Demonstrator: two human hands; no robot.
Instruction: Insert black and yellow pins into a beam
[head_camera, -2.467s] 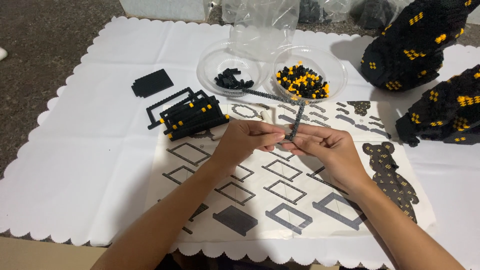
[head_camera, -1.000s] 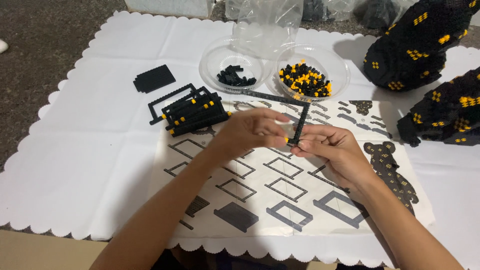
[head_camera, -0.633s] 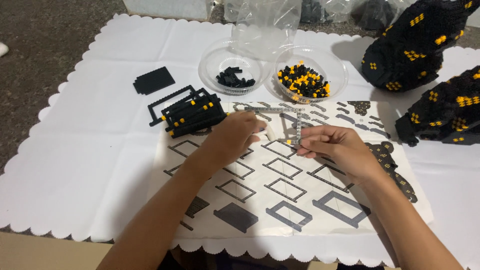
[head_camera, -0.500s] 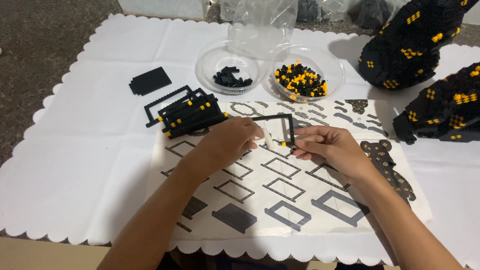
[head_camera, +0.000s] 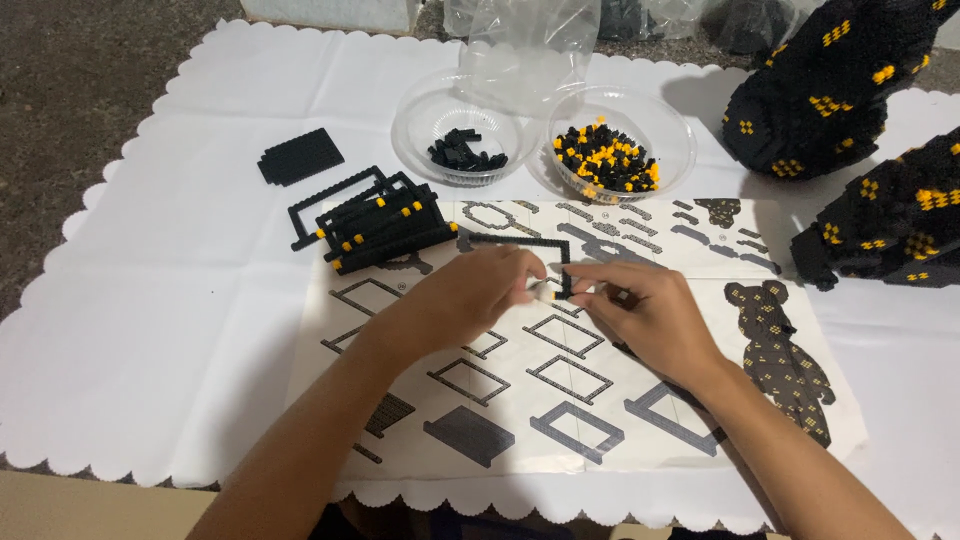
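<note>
Left hand (head_camera: 470, 300) and right hand (head_camera: 640, 310) pinch thin black frame (head_camera: 535, 245) above sheet (head_camera: 600, 400); hard squeeze may snap frame.

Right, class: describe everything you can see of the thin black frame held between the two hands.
The black brick frame is a thin open rectangle of small studded pieces, plastic by its look. Its top bar and right side show; the rest is hidden behind the left hand and right hand, which pinch it over the instruction sheet.

You have two clear bowls (head_camera: 440, 120) of bricks, two black-and-yellow brick figures (head_camera: 830, 90), and one instruction sheet (head_camera: 600, 400).
</note>
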